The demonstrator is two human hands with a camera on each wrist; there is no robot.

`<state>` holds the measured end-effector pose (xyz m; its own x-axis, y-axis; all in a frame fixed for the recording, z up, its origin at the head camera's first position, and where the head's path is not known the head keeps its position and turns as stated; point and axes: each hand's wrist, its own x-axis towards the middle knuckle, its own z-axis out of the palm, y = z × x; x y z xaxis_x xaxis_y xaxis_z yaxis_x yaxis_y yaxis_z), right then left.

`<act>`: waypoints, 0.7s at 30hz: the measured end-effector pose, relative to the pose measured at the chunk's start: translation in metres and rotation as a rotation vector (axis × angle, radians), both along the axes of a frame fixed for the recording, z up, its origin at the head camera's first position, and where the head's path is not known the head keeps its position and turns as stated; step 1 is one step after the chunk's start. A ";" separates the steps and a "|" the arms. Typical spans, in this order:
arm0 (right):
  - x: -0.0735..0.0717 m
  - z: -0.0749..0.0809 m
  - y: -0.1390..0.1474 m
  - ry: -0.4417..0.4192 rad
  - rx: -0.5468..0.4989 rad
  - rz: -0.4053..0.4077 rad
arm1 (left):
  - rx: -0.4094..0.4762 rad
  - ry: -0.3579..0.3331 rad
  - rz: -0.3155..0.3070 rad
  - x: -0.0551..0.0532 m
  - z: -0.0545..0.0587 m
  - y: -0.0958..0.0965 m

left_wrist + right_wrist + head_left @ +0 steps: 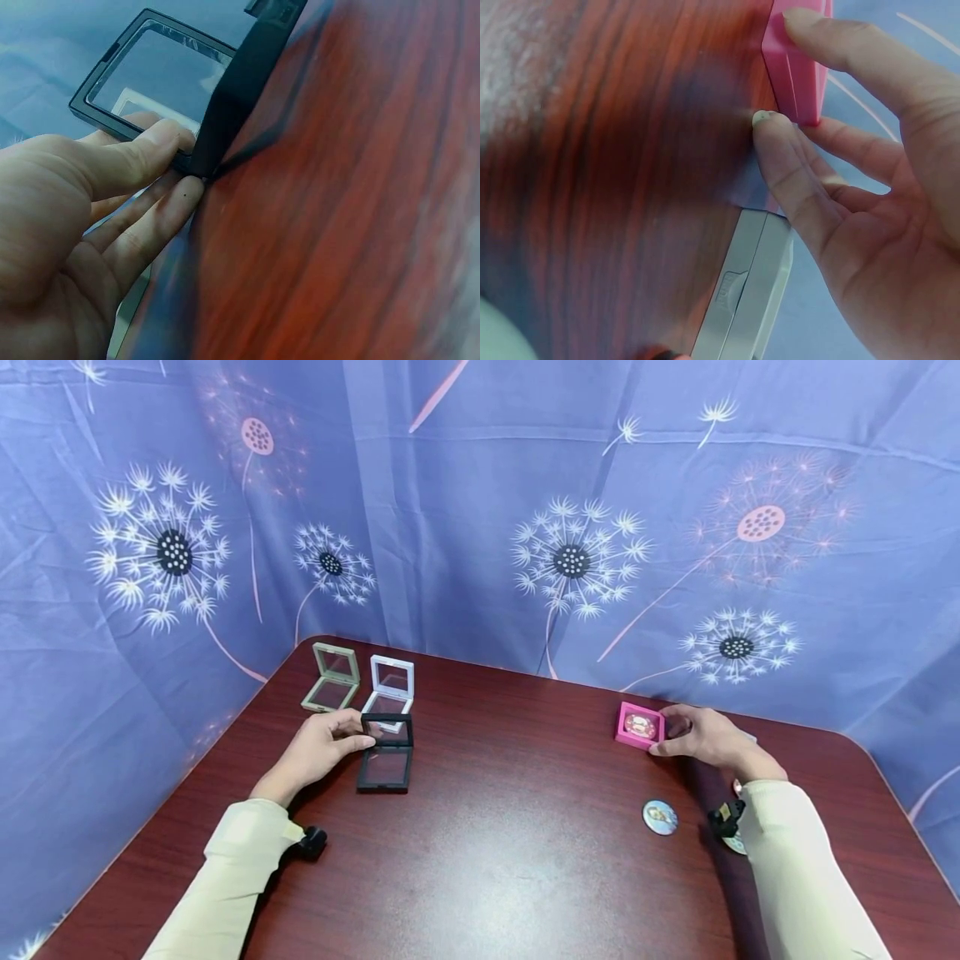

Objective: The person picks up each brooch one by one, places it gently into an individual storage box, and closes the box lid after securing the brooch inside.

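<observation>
In the head view my left hand point(318, 747) pinches the lid of a black hinged display case point(386, 745) with clear windows. That case stands unfolded, its lower half on the table. The left wrist view has the thumb on the frame point(232, 97) near the hinge. On the right, my right hand point(701, 739) holds a closed pink display case point(624, 735) by its right side, with a round reddish badge point(641, 725) inside. From the right wrist, the thumb lies on the pink case's point(799, 67) face and fingers are behind it.
Behind the black case stand an open white case point(411, 681) and an open green case point(354, 664). A round blue badge point(660, 817) lies near the right sleeve, which partly covers another badge point(735, 843). A grey-white case point(742, 289) sits beside the right hand. Patterned cloth point(465, 543) hangs behind.
</observation>
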<state>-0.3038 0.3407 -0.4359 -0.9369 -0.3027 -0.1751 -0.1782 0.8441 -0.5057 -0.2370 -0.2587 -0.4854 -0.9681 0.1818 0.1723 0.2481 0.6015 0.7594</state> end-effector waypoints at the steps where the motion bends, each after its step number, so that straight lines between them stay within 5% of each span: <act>1: 0.000 0.000 0.000 -0.002 0.000 -0.002 | 0.001 -0.004 -0.001 0.000 0.000 0.001; 21: -0.002 -0.002 0.002 0.006 -0.006 -0.016 | 0.075 0.000 -0.081 -0.001 -0.002 0.035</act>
